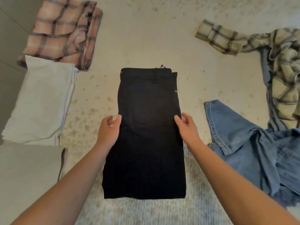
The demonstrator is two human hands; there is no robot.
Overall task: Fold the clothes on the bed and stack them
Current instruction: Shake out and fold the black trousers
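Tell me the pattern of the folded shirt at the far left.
Pink plaid with dark crossing lines: the folded shirt, seen in the head view.

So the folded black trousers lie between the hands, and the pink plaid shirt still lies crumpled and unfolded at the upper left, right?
Not quite. The head view shows the pink plaid shirt already folded at the upper left. The black trousers do lie between the left hand and right hand.

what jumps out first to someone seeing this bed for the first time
The folded black trousers lie dead centre on the bedspread, with the left hand and right hand open at their two side edges. Next come the rumpled blue denim at right and the folded pink plaid shirt at top left.
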